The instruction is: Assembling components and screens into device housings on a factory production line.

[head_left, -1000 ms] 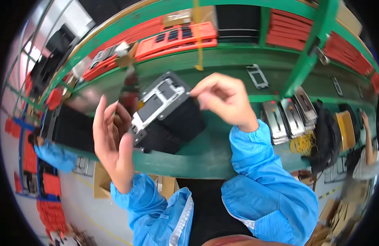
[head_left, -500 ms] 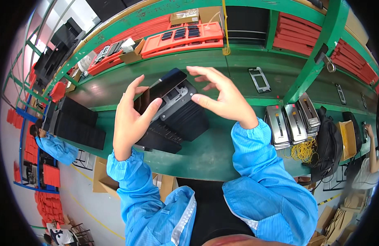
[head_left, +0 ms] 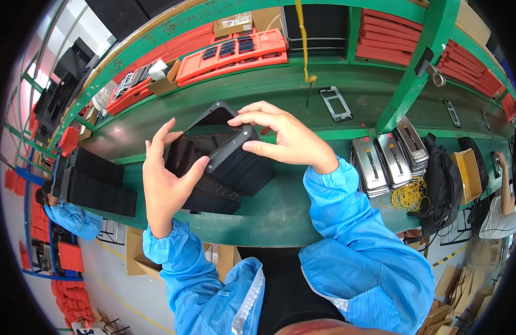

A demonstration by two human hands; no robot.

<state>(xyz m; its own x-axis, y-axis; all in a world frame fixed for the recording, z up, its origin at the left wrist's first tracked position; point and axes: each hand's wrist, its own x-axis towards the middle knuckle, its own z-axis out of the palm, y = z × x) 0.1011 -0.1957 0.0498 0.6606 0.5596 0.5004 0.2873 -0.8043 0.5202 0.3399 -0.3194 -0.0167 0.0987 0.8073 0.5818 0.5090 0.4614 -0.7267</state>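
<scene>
A tilted stack of black trays (head_left: 245, 177) rests on the green bench in front of me. Its top tray (head_left: 229, 149) has round dots at the corners, and a dark glossy surface shows inside its rim. My left hand (head_left: 169, 176) spans the tray's left side, thumb at the near corner and fingers along the far-left edge. At the right corner, my right hand (head_left: 286, 135) has bent fingers over the rim and its thumb against the near side. The palms hide some contact points. More black trays (head_left: 210, 200) lean lower down beside the stack.
Another black stack (head_left: 101, 181) stands at the left. Silver plates (head_left: 372, 167), yellow cord (head_left: 409, 194) and a black backpack (head_left: 443, 187) sit at the right. A phone-shaped frame (head_left: 336, 104) lies beyond the green post (head_left: 420, 72). Red trays (head_left: 232, 58) line the back.
Both hands have closed in from beside the stack onto the top tray's edges. The raised glossy panel and the silvery metal part under it no longer show as before. The view has shifted slightly.
</scene>
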